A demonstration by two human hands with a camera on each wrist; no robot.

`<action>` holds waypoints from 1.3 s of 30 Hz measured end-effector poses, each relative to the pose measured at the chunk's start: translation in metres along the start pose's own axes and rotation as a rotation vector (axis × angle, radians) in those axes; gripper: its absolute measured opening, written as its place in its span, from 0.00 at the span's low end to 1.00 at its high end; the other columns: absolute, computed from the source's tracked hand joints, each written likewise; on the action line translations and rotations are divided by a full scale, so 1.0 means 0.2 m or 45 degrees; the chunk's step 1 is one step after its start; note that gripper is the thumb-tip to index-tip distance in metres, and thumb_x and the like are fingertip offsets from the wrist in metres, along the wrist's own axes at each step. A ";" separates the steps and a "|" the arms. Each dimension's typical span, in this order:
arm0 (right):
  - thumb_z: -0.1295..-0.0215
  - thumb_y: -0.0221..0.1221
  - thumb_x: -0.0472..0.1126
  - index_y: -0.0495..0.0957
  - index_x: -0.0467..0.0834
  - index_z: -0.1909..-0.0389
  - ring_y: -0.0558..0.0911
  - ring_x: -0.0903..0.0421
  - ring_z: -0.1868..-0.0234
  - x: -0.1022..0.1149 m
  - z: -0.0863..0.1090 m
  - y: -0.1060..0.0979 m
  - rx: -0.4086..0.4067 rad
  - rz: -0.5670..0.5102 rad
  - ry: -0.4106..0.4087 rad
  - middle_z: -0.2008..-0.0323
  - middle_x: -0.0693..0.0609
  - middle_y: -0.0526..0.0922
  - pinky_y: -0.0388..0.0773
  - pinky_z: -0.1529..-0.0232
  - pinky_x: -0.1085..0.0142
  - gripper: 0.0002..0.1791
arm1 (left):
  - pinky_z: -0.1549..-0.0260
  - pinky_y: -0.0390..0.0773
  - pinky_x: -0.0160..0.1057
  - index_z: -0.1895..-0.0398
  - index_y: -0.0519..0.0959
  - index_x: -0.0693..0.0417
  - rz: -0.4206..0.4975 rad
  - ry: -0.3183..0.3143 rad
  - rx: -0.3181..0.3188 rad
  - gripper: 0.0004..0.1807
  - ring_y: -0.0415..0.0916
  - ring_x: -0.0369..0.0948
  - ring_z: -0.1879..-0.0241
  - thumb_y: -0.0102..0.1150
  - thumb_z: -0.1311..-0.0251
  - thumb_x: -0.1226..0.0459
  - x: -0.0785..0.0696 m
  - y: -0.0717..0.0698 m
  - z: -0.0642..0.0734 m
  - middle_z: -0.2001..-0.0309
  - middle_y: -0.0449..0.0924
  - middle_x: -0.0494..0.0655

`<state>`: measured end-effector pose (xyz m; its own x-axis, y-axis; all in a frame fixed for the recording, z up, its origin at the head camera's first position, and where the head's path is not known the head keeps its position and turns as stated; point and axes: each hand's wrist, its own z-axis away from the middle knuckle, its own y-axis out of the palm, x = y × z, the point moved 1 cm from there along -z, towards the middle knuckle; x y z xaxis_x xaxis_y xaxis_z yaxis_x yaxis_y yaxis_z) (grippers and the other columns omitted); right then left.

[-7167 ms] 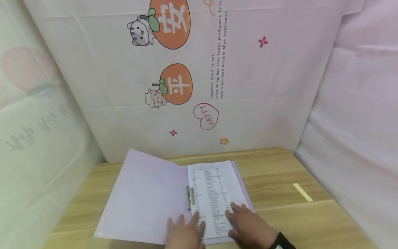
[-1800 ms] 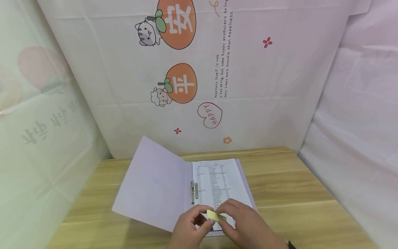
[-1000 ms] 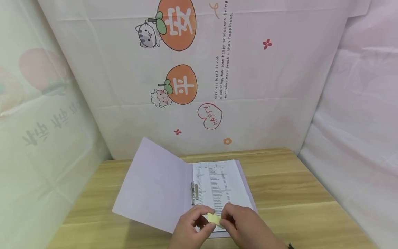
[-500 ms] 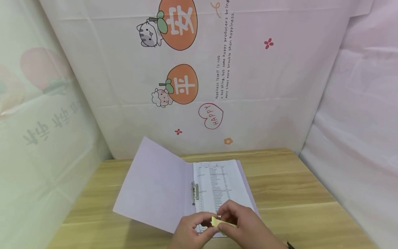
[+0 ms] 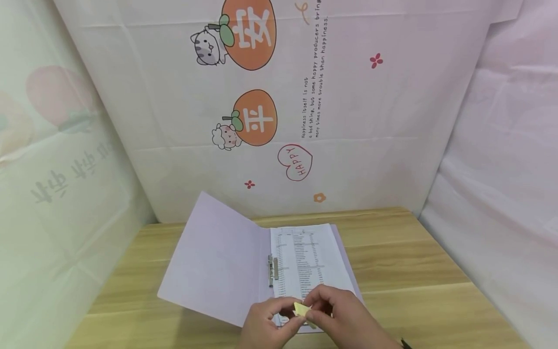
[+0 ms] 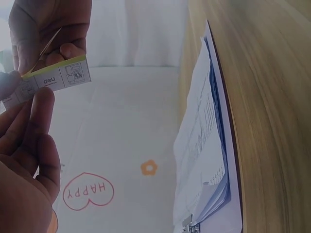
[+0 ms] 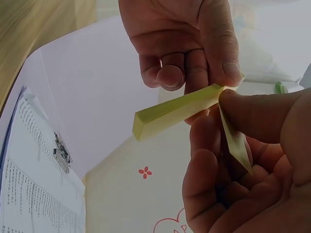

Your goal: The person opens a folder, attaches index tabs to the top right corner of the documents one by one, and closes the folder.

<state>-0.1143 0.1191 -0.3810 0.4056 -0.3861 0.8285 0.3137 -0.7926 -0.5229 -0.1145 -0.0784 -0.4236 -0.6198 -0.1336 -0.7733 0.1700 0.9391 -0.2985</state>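
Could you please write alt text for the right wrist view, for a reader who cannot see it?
The left hand pinches the end of a yellow pad while the right hand pinches a yellow strip angled away from it. At left, an open lilac folder with a metal clip holds printed sheets; a red flower shows on the pale backdrop.

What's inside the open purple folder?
Inside the folder, beside a metal clip: a stack of sheets, its top page printed. In the head view the left hand, right hand and yellow note pad hide some of that page; pages beneath are covered, only edges showing.
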 end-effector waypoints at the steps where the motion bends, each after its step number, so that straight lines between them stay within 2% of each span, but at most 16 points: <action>1: 0.34 0.65 0.38 0.79 0.49 0.63 0.76 0.65 0.71 0.00 0.00 0.00 -0.007 0.007 -0.014 0.74 0.64 0.77 0.76 0.70 0.68 0.04 | 0.72 0.81 0.37 0.58 0.86 0.51 -0.001 -0.007 -0.004 0.06 0.80 0.31 0.69 0.67 0.37 0.64 0.00 0.00 0.00 0.66 0.86 0.41; 6: 0.35 0.65 0.36 0.78 0.47 0.66 0.75 0.66 0.72 0.00 0.00 0.00 -0.040 0.045 -0.069 0.74 0.65 0.76 0.76 0.72 0.68 0.05 | 0.71 0.82 0.40 0.60 0.86 0.49 -0.014 -0.077 -0.019 0.05 0.80 0.31 0.70 0.68 0.38 0.62 0.00 0.00 0.00 0.68 0.85 0.40; 12: 0.33 0.64 0.39 0.76 0.50 0.67 0.75 0.65 0.71 0.00 -0.01 0.00 -0.038 0.038 -0.027 0.73 0.64 0.76 0.75 0.72 0.67 0.06 | 0.72 0.81 0.35 0.60 0.87 0.51 -0.009 -0.161 -0.027 0.06 0.80 0.31 0.71 0.68 0.37 0.61 -0.01 -0.01 -0.01 0.67 0.85 0.37; 14: 0.32 0.63 0.40 0.76 0.51 0.66 0.75 0.64 0.71 -0.01 -0.01 0.00 -0.045 0.047 -0.005 0.73 0.64 0.76 0.75 0.71 0.67 0.06 | 0.71 0.81 0.35 0.60 0.87 0.52 0.013 -0.211 -0.038 0.06 0.80 0.32 0.71 0.68 0.37 0.61 -0.02 -0.02 -0.01 0.67 0.85 0.36; 18: 0.31 0.62 0.41 0.76 0.51 0.66 0.75 0.64 0.71 -0.02 0.00 -0.03 -0.093 0.117 0.087 0.73 0.64 0.77 0.74 0.70 0.67 0.05 | 0.73 0.79 0.34 0.59 0.86 0.52 0.047 -0.358 -0.127 0.07 0.80 0.35 0.72 0.68 0.38 0.60 -0.03 -0.07 -0.02 0.69 0.85 0.36; 21: 0.31 0.62 0.43 0.77 0.52 0.66 0.75 0.64 0.70 -0.02 0.01 -0.05 -0.133 0.175 0.154 0.73 0.64 0.77 0.73 0.69 0.67 0.05 | 0.74 0.78 0.33 0.57 0.85 0.52 0.051 -0.424 -0.200 0.08 0.80 0.37 0.72 0.68 0.38 0.61 -0.03 -0.12 -0.03 0.70 0.83 0.38; 23: 0.31 0.63 0.43 0.77 0.52 0.66 0.75 0.63 0.70 -0.02 0.01 -0.07 -0.148 0.193 0.172 0.73 0.64 0.77 0.73 0.69 0.67 0.05 | 0.72 0.78 0.34 0.55 0.83 0.52 0.059 -0.439 -0.215 0.10 0.80 0.39 0.70 0.68 0.38 0.62 -0.03 -0.14 -0.04 0.69 0.83 0.40; 27: 0.31 0.63 0.44 0.77 0.52 0.66 0.75 0.63 0.69 -0.01 0.01 -0.09 -0.161 0.212 0.175 0.72 0.64 0.76 0.73 0.68 0.67 0.05 | 0.69 0.77 0.35 0.48 0.79 0.51 0.107 -0.470 -0.193 0.14 0.81 0.41 0.69 0.66 0.36 0.64 -0.03 -0.17 -0.04 0.67 0.80 0.44; 29: 0.31 0.63 0.44 0.77 0.52 0.66 0.75 0.63 0.69 -0.01 0.01 -0.09 -0.164 0.223 0.169 0.72 0.64 0.76 0.73 0.67 0.67 0.05 | 0.69 0.77 0.35 0.49 0.80 0.49 0.098 -0.473 -0.179 0.13 0.81 0.41 0.69 0.65 0.36 0.63 -0.02 -0.17 -0.03 0.67 0.80 0.43; 35: 0.32 0.63 0.41 0.76 0.54 0.66 0.75 0.63 0.69 -0.03 0.03 -0.14 -0.214 0.267 0.183 0.72 0.64 0.77 0.74 0.67 0.67 0.06 | 0.70 0.75 0.35 0.61 0.79 0.45 0.031 -0.438 -0.112 0.05 0.81 0.39 0.72 0.64 0.34 0.57 0.00 -0.15 -0.03 0.72 0.81 0.39; 37: 0.32 0.63 0.41 0.77 0.53 0.66 0.75 0.62 0.69 -0.04 0.04 -0.17 -0.242 0.276 0.240 0.72 0.62 0.77 0.74 0.67 0.67 0.06 | 0.72 0.76 0.35 0.65 0.78 0.46 0.020 -0.417 -0.075 0.07 0.79 0.37 0.74 0.64 0.35 0.56 0.01 -0.13 -0.03 0.73 0.81 0.38; 39: 0.32 0.63 0.41 0.77 0.53 0.66 0.75 0.61 0.68 -0.04 0.05 -0.20 -0.270 0.295 0.331 0.71 0.62 0.77 0.73 0.67 0.67 0.05 | 0.75 0.75 0.33 0.68 0.79 0.45 -0.014 -0.361 -0.050 0.07 0.77 0.34 0.75 0.64 0.36 0.55 0.02 -0.11 -0.04 0.74 0.80 0.36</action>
<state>-0.1218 0.1579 -0.3683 0.2059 -0.6511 0.7306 0.0443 -0.7396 -0.6716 -0.1269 -0.0969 -0.4166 -0.3813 -0.2218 -0.8975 0.1316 0.9479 -0.2902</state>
